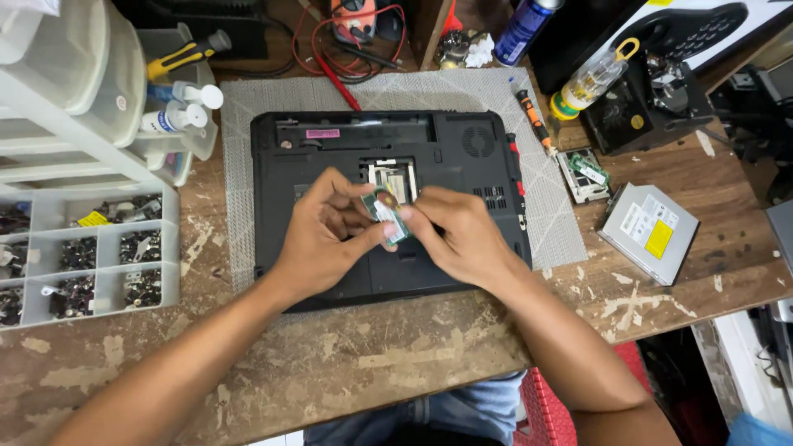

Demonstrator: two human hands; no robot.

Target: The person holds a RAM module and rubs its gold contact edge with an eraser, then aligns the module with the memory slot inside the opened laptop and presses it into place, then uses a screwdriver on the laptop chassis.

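At centre frame, both hands closed in a pinch on one small green circuit card (387,213) with a pale label on its face — left hand (324,235) gripping from the left with thumb and curled fingers, right hand (458,235) gripping from the right, fingertips of both touching the card. Held tilted just above an open bay (396,177) in the underside of a black laptop (330,153), lying upside down on a grey mesh mat (239,124). On the laptop's upper left, a small pink rectangular sticker (323,133); at its upper right, a round vent grille (477,140). Right of the laptop on the mat's edge, an orange-and-black screwdriver (533,120), and just past it a small green-topped board (583,173) with a white label. Further right on the worn, paint-flecked wooden desk (372,355), a silver optical drive (648,231) bearing a yellow rectangular label beside a white one. At upper right, a clear bottle (591,81) with a yellow cap loop and a green-and-yellow band, lying against a black box-like part (652,103); near top centre, a blue spray can (524,29) — wording too small to tell. At left edge, a clear compartment box (91,256) of small dark parts, one compartment showing a yellow tag; above it, white squeeze bottles (182,107) and a yellow-handled tool (186,54) in clear tubs. At top centre, red leads (339,78) trailing from an orange meter.
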